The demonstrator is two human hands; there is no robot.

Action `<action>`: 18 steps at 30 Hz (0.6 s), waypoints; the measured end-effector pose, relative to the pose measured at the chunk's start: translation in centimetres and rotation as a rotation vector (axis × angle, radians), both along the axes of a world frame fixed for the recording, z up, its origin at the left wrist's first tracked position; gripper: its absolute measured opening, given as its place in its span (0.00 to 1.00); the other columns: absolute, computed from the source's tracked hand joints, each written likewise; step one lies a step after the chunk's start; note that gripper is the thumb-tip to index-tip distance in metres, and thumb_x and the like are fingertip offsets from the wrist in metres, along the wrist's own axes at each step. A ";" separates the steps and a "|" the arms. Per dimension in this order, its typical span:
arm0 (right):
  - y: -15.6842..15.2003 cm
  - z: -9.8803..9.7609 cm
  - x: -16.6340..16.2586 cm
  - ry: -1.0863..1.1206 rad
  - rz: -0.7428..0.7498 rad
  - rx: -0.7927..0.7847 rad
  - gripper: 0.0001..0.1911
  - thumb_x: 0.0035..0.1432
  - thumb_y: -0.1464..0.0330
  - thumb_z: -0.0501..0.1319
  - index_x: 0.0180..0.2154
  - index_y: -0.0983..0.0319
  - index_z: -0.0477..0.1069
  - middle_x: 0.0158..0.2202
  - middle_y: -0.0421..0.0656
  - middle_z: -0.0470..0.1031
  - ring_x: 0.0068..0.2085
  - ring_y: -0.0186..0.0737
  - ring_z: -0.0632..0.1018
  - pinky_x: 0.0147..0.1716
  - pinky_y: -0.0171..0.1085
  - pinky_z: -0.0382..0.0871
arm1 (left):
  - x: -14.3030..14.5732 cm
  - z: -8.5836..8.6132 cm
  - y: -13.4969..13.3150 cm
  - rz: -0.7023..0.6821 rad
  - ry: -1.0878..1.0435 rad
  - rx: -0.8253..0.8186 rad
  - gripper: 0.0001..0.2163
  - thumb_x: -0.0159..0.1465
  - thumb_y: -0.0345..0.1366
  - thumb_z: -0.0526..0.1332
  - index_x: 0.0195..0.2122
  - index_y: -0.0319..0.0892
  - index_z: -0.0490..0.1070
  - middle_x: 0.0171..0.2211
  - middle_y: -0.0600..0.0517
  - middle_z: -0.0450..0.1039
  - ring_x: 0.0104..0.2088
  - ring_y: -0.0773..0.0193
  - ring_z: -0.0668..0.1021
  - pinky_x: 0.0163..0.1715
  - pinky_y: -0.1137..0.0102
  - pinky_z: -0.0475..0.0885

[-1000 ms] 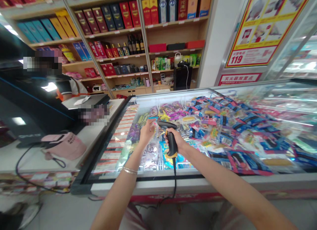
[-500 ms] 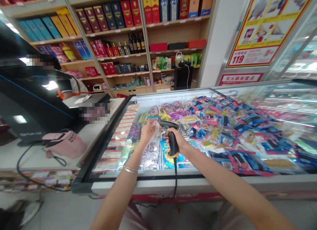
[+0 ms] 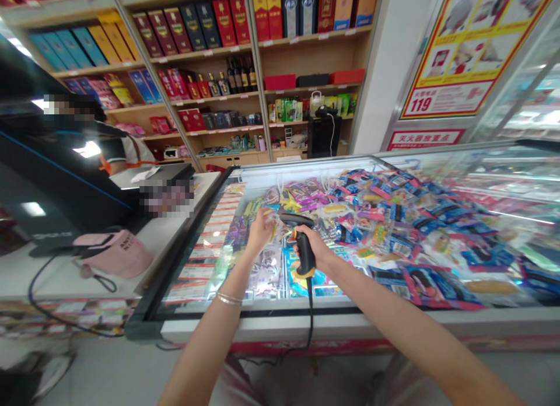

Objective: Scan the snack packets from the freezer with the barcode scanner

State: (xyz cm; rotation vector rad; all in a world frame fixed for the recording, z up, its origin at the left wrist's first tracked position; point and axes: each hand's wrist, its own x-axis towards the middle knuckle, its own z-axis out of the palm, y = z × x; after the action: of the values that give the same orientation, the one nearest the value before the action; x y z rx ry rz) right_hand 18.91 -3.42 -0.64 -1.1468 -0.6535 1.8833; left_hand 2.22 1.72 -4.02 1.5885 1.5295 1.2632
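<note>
My right hand (image 3: 315,246) is wrapped round the grip of a black and yellow barcode scanner (image 3: 305,255). The scanner's head points left, toward my left hand (image 3: 261,232), and its cable hangs down over the freezer's front edge. My left hand is closed, with thumb and fingers pinching what looks like a small clear packet with a blue edge (image 3: 275,208); its print is too blurred to read. Both hands are above the glass-topped freezer (image 3: 210,327). Under them lie purple packs (image 3: 236,234) and blue ice-cream wrappers (image 3: 295,272).
Many blue and pink wrapped ices (image 3: 415,219) fill the freezer's right side. At left, a counter (image 3: 26,280) bears a pink bag (image 3: 116,253) and a dark checkout screen (image 3: 56,178). A person (image 3: 126,149) is behind it. Shelves of boxed bottles (image 3: 196,30) line the back wall.
My left hand has turned slightly, and the clear packet in its fingers shows less. The scanner and my right hand have hardly moved.
</note>
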 end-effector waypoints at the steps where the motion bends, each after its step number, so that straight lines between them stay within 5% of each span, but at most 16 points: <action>1: 0.1 0.0 0.1 0.010 -0.005 0.015 0.11 0.56 0.66 0.55 0.25 0.64 0.67 0.17 0.40 0.69 0.14 0.30 0.66 0.13 0.30 0.60 | -0.1 -0.2 0.2 0.011 -0.119 -0.066 0.24 0.55 0.30 0.60 0.54 0.43 0.61 0.46 0.45 0.75 0.34 0.62 0.78 0.39 0.65 0.71; 5: 0.5 -0.4 0.4 0.047 -0.051 0.075 0.07 0.53 0.68 0.57 0.27 0.65 0.68 0.20 0.39 0.70 0.15 0.29 0.67 0.13 0.30 0.61 | -0.6 0.2 -0.1 -0.094 -0.436 -0.309 0.35 0.47 0.25 0.64 0.58 0.40 0.59 0.46 0.44 0.73 0.37 0.65 0.77 0.41 0.68 0.70; 8: 0.7 -0.6 0.5 0.043 -0.051 0.092 0.07 0.52 0.67 0.58 0.28 0.65 0.69 0.19 0.38 0.69 0.15 0.29 0.67 0.13 0.29 0.61 | -1.3 1.0 -0.9 -0.269 -0.470 -0.394 0.40 0.43 0.21 0.64 0.60 0.43 0.58 0.48 0.44 0.72 0.37 0.65 0.77 0.41 0.68 0.70; 11: 0.6 -0.5 0.5 0.041 -0.047 0.087 0.07 0.53 0.67 0.57 0.28 0.65 0.69 0.19 0.38 0.68 0.16 0.29 0.67 0.14 0.29 0.61 | -2.2 1.6 -1.5 -0.285 -0.407 -0.398 0.41 0.43 0.21 0.66 0.60 0.46 0.58 0.50 0.45 0.71 0.36 0.65 0.77 0.38 0.67 0.72; 14: 0.7 -0.6 0.5 0.048 -0.037 0.079 0.07 0.53 0.67 0.57 0.28 0.65 0.69 0.19 0.38 0.69 0.16 0.29 0.68 0.13 0.29 0.61 | -3.2 1.7 -1.3 -0.188 -0.315 -0.355 0.35 0.43 0.24 0.69 0.55 0.44 0.65 0.46 0.43 0.73 0.34 0.63 0.78 0.33 0.68 0.74; 18: 0.8 -0.7 0.5 0.061 -0.023 0.098 0.07 0.53 0.68 0.57 0.27 0.65 0.69 0.20 0.38 0.69 0.16 0.28 0.67 0.13 0.29 0.61 | -4.7 2.0 -0.5 -0.033 -0.180 -0.249 0.18 0.41 0.29 0.71 0.35 0.36 0.73 0.30 0.47 0.75 0.25 0.64 0.76 0.23 0.71 0.71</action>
State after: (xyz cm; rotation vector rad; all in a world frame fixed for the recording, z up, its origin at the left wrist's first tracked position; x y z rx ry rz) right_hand 19.37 -2.61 -1.34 -1.0267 -0.6878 1.8393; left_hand -2.50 1.22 -1.99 1.3010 1.4767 1.1165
